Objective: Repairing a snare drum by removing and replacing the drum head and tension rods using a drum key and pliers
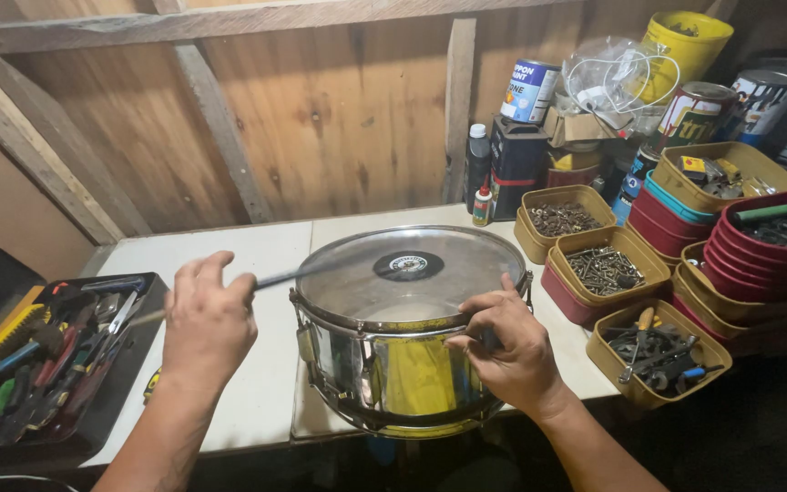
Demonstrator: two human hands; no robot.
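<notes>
Head view: on the tabletop (248, 255), left hand (207, 323) grips a drumstick (298, 273) angled over the snare drum (403, 337), while right hand (507, 351) pinches a rim tuning key, steadying the drum.

Left hand (209, 321) around a thin rod (302, 273), right hand (507, 344) on a chrome snare drum's (393, 364) rim

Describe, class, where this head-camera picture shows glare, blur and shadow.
Head view: glare whitens the drum skin near its front rim; the thin rod in the left hand is motion-blurred; the right hand stays sharp; deep shadow fills the bottom corners.
</notes>
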